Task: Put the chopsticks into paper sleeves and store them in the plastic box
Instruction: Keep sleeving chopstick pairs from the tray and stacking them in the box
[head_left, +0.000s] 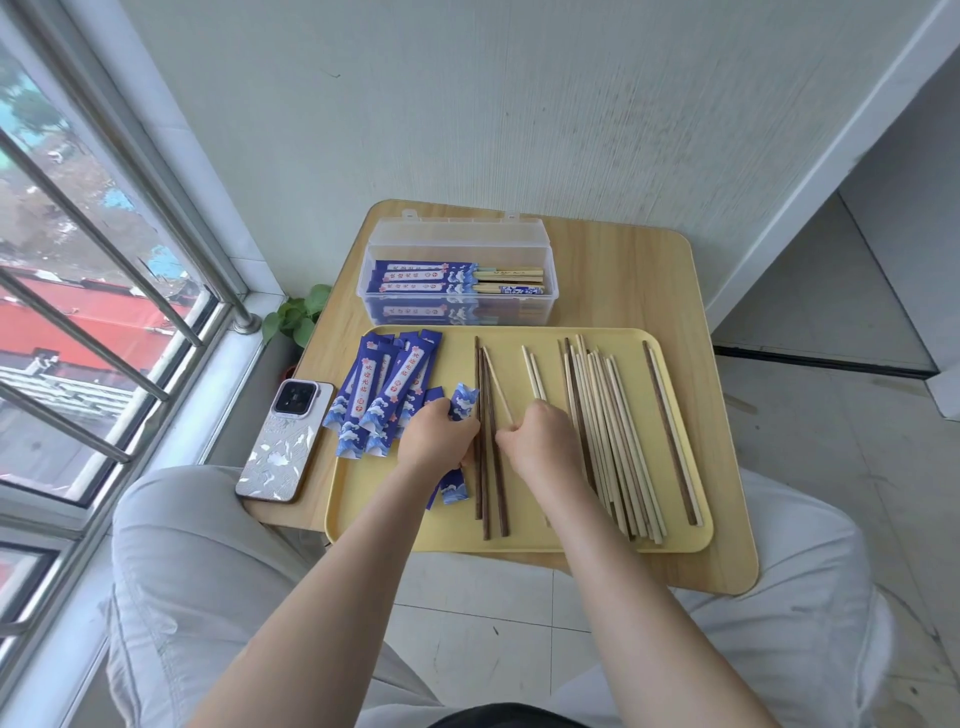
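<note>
Two bare forearms reach from the lower edge over pale grey trousered knees (171, 561) to a rectangular pale yellow plastic tray (519, 540) on a small light wooden counter (727, 519). Left hand (434, 439): fingers curled down onto a blue patterned paper sleeve (462, 402), which shows beyond the knuckles and again below the wrist. Right hand (543, 441): fingers closed in a fist, pinching two pale wooden chopsticks (532, 371) that slant away toward the far tray edge. Three dark brown chopsticks (491, 483) lie between the hands. A loose bundle of pale and dark chopsticks (618, 441) lies right of the right hand. A fan of empty blue sleeves (382, 395) lies over the tray's left edge. Beyond the tray, an open clear plastic box (460, 244) holds sleeved chopsticks (447, 280). A smartphone in a patterned case (285, 441) lies camera-side up beside the tray, near the window (78, 312).
</note>
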